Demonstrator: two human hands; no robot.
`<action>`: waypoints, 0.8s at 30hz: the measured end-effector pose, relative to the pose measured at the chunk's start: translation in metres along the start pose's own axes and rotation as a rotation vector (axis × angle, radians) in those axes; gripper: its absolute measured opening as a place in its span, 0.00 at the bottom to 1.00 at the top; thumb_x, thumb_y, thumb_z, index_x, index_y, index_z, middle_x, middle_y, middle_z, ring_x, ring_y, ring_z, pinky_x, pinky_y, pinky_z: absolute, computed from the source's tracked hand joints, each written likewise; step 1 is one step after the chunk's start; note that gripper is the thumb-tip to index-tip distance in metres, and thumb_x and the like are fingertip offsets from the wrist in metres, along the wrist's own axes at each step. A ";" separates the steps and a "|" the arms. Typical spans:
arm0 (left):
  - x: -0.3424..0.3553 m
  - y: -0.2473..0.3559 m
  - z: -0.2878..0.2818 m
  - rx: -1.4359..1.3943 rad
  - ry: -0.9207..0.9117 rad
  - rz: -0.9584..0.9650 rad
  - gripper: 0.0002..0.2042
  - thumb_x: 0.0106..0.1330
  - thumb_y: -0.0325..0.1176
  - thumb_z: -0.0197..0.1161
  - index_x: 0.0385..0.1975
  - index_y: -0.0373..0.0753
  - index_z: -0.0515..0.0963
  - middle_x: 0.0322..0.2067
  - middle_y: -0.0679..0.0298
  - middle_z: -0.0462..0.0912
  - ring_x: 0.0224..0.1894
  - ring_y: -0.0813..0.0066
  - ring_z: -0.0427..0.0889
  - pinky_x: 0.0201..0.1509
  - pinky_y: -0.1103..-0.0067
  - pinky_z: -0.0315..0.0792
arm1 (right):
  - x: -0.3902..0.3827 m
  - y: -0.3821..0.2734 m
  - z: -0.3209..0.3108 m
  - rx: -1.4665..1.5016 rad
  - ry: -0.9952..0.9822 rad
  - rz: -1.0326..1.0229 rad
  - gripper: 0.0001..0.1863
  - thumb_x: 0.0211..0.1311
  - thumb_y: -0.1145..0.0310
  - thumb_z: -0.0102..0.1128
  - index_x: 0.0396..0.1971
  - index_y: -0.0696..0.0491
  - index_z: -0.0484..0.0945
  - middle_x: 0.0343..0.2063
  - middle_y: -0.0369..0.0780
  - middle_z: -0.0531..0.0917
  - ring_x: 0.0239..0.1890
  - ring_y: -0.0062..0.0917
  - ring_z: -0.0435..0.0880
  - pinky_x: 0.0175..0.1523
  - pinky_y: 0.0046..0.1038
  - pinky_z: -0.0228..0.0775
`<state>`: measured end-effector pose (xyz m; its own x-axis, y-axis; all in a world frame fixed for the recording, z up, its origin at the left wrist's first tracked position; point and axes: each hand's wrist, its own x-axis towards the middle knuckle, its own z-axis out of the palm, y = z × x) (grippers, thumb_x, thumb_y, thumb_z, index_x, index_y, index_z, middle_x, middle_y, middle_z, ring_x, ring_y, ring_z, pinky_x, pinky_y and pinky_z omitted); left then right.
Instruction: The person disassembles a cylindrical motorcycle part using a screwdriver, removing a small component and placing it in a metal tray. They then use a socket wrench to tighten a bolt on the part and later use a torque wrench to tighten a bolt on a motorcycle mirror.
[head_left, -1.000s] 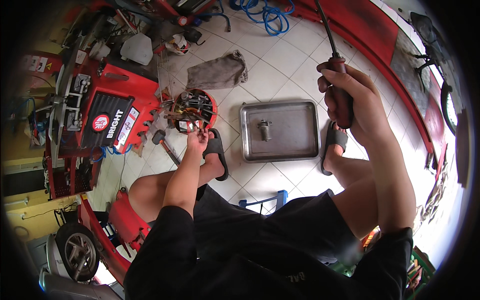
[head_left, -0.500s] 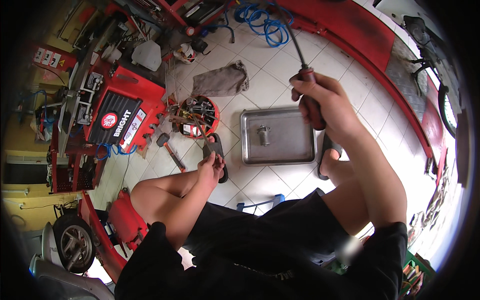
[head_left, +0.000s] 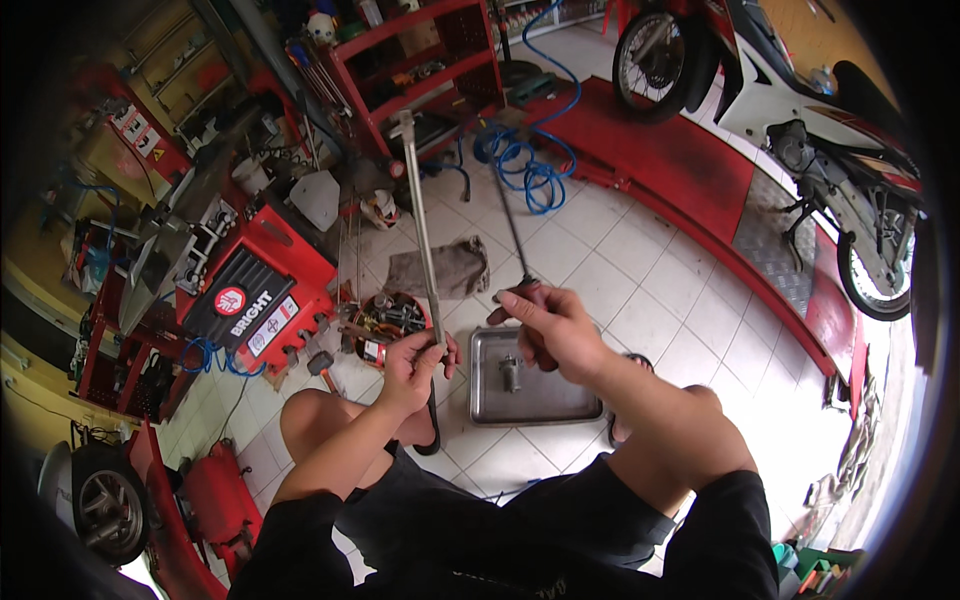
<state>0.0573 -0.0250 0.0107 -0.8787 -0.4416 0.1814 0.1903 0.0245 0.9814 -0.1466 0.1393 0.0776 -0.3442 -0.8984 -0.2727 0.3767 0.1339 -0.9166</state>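
Observation:
My left hand (head_left: 413, 372) is closed on the lower end of a long metal bar (head_left: 421, 225). The bar stands nearly upright and has a short crosswise piece at its top. In my right hand (head_left: 560, 335) is a screwdriver (head_left: 512, 228) with a dark red handle, its long dark shaft pointing up and slightly left. Below my right hand, a shallow metal tray (head_left: 535, 422) lies on the tiles, partly covered by that hand. A small silvery cylindrical part (head_left: 511, 373) is in the tray.
Left of the tray are a tool-filled red bucket (head_left: 405, 318), a hammer (head_left: 321, 364) and a grey cloth (head_left: 440, 268). A red machine (head_left: 262, 285) stands at the left. Farther off are a coiled blue hose (head_left: 540, 172), a red lift platform (head_left: 640, 145) and a motorcycle (head_left: 780, 130).
My right hand has come down and left with the screwdriver. The bar in my left hand has swung up to near upright. The view has tilted up, showing more of the far shop.

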 end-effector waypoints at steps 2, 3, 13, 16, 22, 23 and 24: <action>0.006 0.014 0.004 0.058 -0.016 0.000 0.11 0.77 0.32 0.54 0.39 0.28 0.76 0.32 0.57 0.80 0.29 0.76 0.76 0.35 0.80 0.73 | -0.001 0.002 0.008 0.110 -0.036 -0.039 0.27 0.73 0.46 0.57 0.48 0.59 0.77 0.37 0.40 0.87 0.17 0.17 0.74 0.16 0.21 0.56; 0.010 0.018 0.005 0.078 -0.031 0.013 0.10 0.77 0.31 0.54 0.38 0.28 0.76 0.31 0.57 0.80 0.29 0.76 0.76 0.35 0.80 0.73 | 0.000 0.001 0.008 0.110 -0.071 -0.042 0.30 0.75 0.44 0.51 0.51 0.60 0.75 0.37 0.42 0.87 0.17 0.18 0.73 0.16 0.21 0.57; 0.018 0.008 0.005 0.144 -0.081 -0.040 0.08 0.76 0.26 0.52 0.39 0.27 0.77 0.31 0.58 0.80 0.28 0.77 0.76 0.34 0.80 0.73 | -0.011 -0.006 -0.021 -0.219 -0.011 -0.147 0.29 0.79 0.46 0.45 0.45 0.62 0.78 0.24 0.41 0.82 0.15 0.17 0.74 0.20 0.21 0.64; 0.021 0.000 0.003 0.131 -0.120 -0.010 0.09 0.77 0.28 0.52 0.39 0.28 0.77 0.31 0.58 0.81 0.28 0.77 0.76 0.34 0.80 0.73 | -0.010 -0.001 -0.033 -0.273 0.074 -0.144 0.29 0.76 0.45 0.51 0.42 0.61 0.81 0.23 0.38 0.81 0.16 0.17 0.75 0.22 0.21 0.67; 0.024 -0.007 0.001 0.091 -0.149 0.035 0.11 0.78 0.31 0.53 0.39 0.28 0.77 0.32 0.57 0.80 0.28 0.76 0.77 0.35 0.80 0.73 | -0.015 -0.010 -0.036 -0.313 0.074 -0.160 0.29 0.75 0.45 0.52 0.42 0.61 0.81 0.22 0.37 0.81 0.17 0.17 0.75 0.24 0.21 0.68; 0.024 -0.004 0.002 0.091 -0.148 0.035 0.11 0.78 0.30 0.53 0.39 0.28 0.77 0.32 0.57 0.80 0.29 0.76 0.77 0.35 0.80 0.73 | -0.015 -0.012 -0.036 -0.329 0.090 -0.150 0.29 0.75 0.45 0.52 0.41 0.61 0.81 0.21 0.37 0.81 0.17 0.17 0.75 0.24 0.22 0.68; 0.024 -0.003 0.004 0.091 -0.145 0.034 0.11 0.78 0.30 0.53 0.40 0.28 0.76 0.32 0.56 0.80 0.29 0.76 0.77 0.35 0.80 0.73 | -0.015 -0.013 -0.036 -0.346 0.104 -0.139 0.29 0.75 0.45 0.52 0.40 0.61 0.81 0.21 0.37 0.81 0.17 0.16 0.75 0.24 0.22 0.68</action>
<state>0.0337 -0.0324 0.0127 -0.9277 -0.3052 0.2152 0.1862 0.1216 0.9750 -0.1774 0.1660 0.0834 -0.4637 -0.8731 -0.1508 0.0139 0.1630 -0.9865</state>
